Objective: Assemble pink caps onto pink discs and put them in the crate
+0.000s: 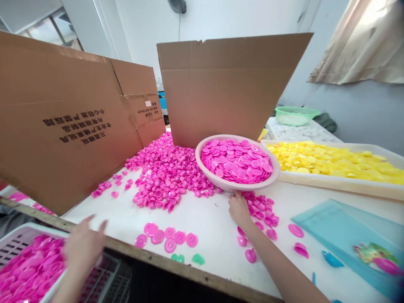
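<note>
Pink basin [275, 166], round: stood on the white table [217, 229], filled with flat pink discs [235, 162].

Right hand [239, 208]: at the basin's front rim, fingers curled; whether they pinched anything could not be told.

Left hand [83, 242]: blurred, thumb and fingers spread, over the table's near edge, beside the basket.

Pink cups [167, 172], small, many: heaped left of the basin; a smaller scatter [265, 214] lay just right of the right hand.

Loose pink discs [180, 237]: a short row near the table's front edge, some overlapping; green pieces [198, 259] lay just in front of them.

Basket [11, 248], slotted, pale: at the lower left, below table height, holding pink pieces [28, 273].

Tray [341, 186], long, whitish: right of the basin, loaded with yellow pieces [331, 162].

Blue clear sheet [334, 221]: flat at the right, with a small blue piece [332, 259] beside it.

Cardboard, two: a printed box [72, 92] at left, its lettering upside down; a plain panel [221, 92] upright behind the basin.
</note>
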A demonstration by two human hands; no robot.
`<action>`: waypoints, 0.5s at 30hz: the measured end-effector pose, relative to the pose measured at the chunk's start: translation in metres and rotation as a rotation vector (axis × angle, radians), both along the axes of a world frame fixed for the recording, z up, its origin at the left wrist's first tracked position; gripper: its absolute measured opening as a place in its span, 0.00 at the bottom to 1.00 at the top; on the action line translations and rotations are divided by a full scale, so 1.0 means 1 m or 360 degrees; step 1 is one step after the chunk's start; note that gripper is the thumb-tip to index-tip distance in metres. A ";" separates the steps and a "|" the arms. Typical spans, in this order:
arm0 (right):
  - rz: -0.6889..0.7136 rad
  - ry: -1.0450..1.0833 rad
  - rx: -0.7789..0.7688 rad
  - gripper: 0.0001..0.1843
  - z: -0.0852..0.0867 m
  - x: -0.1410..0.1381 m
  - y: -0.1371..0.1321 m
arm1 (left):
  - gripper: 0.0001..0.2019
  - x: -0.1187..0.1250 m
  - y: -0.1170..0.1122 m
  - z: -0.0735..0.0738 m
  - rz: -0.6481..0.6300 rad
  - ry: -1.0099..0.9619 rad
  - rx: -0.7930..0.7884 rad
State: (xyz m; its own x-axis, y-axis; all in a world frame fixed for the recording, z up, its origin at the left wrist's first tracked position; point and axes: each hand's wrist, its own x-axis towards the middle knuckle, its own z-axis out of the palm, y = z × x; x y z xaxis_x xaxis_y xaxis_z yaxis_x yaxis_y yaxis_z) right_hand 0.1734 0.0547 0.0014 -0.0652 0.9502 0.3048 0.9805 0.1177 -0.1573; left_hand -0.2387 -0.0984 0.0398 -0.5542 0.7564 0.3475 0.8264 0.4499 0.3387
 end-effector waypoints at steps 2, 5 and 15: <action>0.0134 0.0195 -0.0088 0.10 0.003 -0.006 -0.005 | 0.20 0.055 0.010 -0.010 -0.0654 -0.0090 0.0011; 0.0532 0.0556 -0.0295 0.06 0.004 -0.022 -0.022 | 0.16 0.136 0.020 -0.021 -0.1513 -0.0130 -0.0264; 0.0947 0.0526 -0.0371 0.13 0.007 -0.054 -0.056 | 0.10 0.175 0.033 -0.032 -0.1517 -0.0565 -0.0193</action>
